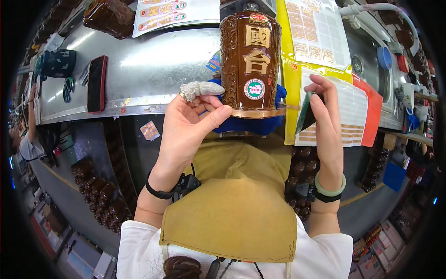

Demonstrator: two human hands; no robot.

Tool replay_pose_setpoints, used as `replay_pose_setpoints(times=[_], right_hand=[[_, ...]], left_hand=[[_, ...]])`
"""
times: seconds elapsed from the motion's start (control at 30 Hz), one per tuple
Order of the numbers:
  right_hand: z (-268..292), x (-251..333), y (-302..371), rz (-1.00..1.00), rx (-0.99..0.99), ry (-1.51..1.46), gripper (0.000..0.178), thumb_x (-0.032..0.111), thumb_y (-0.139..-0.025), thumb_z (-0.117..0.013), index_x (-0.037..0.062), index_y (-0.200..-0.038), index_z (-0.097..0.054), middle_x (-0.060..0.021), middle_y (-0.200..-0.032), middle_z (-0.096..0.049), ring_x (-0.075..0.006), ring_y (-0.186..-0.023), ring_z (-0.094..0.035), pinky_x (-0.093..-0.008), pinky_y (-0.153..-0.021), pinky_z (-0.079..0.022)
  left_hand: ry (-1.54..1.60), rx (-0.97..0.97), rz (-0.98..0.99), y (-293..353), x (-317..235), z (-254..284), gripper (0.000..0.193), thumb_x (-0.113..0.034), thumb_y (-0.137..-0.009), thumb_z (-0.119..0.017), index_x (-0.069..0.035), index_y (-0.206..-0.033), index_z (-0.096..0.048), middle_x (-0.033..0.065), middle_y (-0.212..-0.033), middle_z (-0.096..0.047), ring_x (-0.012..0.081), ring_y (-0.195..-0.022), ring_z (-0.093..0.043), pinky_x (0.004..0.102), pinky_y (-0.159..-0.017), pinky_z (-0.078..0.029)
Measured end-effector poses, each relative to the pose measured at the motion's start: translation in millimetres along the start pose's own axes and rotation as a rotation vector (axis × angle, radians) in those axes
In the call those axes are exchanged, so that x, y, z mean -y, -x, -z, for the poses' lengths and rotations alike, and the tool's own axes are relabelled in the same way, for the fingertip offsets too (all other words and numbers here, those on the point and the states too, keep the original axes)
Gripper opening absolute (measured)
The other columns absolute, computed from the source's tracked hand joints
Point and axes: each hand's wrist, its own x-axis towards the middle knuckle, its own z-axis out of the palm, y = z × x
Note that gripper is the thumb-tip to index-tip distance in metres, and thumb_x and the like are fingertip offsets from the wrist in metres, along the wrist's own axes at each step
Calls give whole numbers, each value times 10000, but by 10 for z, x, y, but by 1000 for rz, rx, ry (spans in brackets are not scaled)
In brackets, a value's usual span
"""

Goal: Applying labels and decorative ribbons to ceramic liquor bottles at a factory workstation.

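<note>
A brown glass bottle (241, 90) with raised gold characters and a round green-and-white sticker lies on a blue cloth (255, 125) in front of me. Along its bottom edge runs a copper-gold adhesive strip (262, 113). My left hand (193, 114) is closed at the bottle's lower left, thumb and fingers pinching the strip's left end; a white cloth cover wraps one finger. To the right of the bottle, my right hand (327, 111) grips a thin dark-green flat piece (305, 113) between thumb and fingers, apart from the glass.
Sticker sheets (320, 42) and a sheet of gold strips (350, 132) lie on yellow and red folders at right. On the metal bench (153, 65) at left are a phone (97, 83), a dark-green jar (55, 63) and another brown bottle (109, 18). Stacked bottles (97, 195) stand below.
</note>
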Motion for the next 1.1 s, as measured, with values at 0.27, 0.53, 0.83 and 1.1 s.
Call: replay_pose_setpoints(times=[0.27,0.53,0.83,1.1], right_hand=[[-402,243,273,451,213,342,216,-40,-865,-708,-1,-1076,-682,-139,-1023,-649,-271,-863,-665,-350,-776,-535],[-357,237,343,399,17,607,192,-28,-855,-712,13,-1042,-702,-135,-878,-591,-293,-748,-609,-371,-658,-480],[-156,140,243,264,11,288,183,-56,-989,-546,-34,-1123,-669,-58,-1024,-616,-129,-911,-589,-254,-821,-468],[-447,3,195,122,97,302,331,154,-887,-806,13,-1056,-559,-42,-996,-548,-142,-922,-513,-278,-854,-431]], left_hand=[[0,-2,-22,-8,20,2,340,24,-878,-783,0,-1181,-631,31,-998,-647,102,-940,-616,277,-899,-527],[-17,6,-12,-10,16,17,324,23,-884,-775,12,-1171,-625,38,-996,-644,109,-955,-620,287,-906,-531],[10,12,-6,-11,12,59,334,-7,-888,-784,8,-1178,-619,33,-965,-649,100,-885,-640,245,-753,-537],[89,81,82,7,-86,201,349,-44,-918,-758,32,-1223,-607,64,-1004,-684,116,-872,-679,275,-778,-572]])
